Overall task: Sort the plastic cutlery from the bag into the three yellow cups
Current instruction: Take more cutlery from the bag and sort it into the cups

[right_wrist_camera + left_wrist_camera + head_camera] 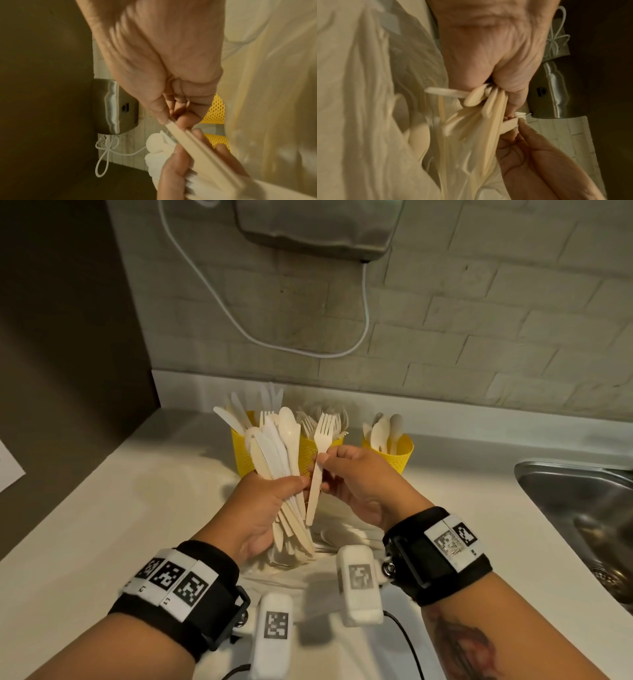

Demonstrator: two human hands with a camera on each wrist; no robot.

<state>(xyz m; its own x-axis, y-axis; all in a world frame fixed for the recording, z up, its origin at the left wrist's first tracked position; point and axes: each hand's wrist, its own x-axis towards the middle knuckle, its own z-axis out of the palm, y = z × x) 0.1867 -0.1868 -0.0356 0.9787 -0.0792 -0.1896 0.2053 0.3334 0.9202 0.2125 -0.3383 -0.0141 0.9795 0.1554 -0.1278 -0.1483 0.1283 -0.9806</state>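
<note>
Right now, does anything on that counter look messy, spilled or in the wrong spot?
Nothing is spilled or broken. The three yellow cups stand upright, holding knives, forks and spoons separately. The only jumble is the unsorted bundle the left hand grips, while the right hand pinches one fork.

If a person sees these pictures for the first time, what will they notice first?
First, the thick bundle of mixed cutlery gripped in the left hand at the centre, above the bag. Beside it, the right hand pinches a single fork. Behind them, three yellow cups of sorted cutlery stand by the wall.
</note>
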